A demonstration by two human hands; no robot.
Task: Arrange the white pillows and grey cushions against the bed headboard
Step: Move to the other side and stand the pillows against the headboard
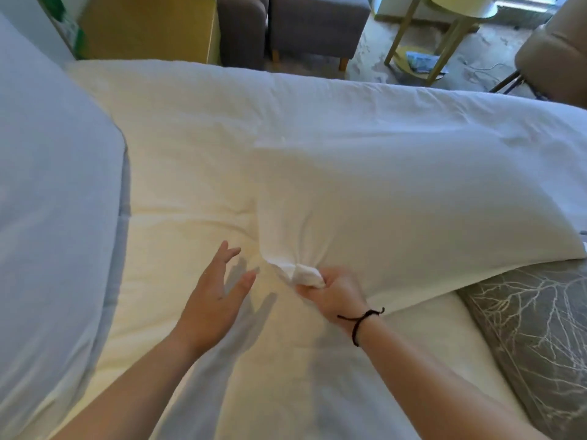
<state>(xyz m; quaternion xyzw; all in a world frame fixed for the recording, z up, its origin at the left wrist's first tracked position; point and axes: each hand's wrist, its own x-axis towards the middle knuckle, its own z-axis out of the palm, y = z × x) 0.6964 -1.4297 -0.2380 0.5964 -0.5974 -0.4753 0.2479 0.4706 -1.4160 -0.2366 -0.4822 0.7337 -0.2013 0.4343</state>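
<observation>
A large white pillow (413,192) lies across the right half of the bed. My right hand (333,292), with a black cord on its wrist, is clenched on the pillow's near-left corner, bunching the fabric. My left hand (219,296) hovers just left of that corner, fingers spread, holding nothing. A second white pillow (54,192) fills the left edge of the view. A grey cushion (533,338) with a pale branch pattern lies at the lower right, partly under the held pillow. The headboard is not in view.
The bed (178,147) is covered by a white duvet. Beyond its far edge stand a yellow box (149,27), a grey sofa and footstool (314,23), a round pale side table (451,17), and a tan chair (559,55) on the floor.
</observation>
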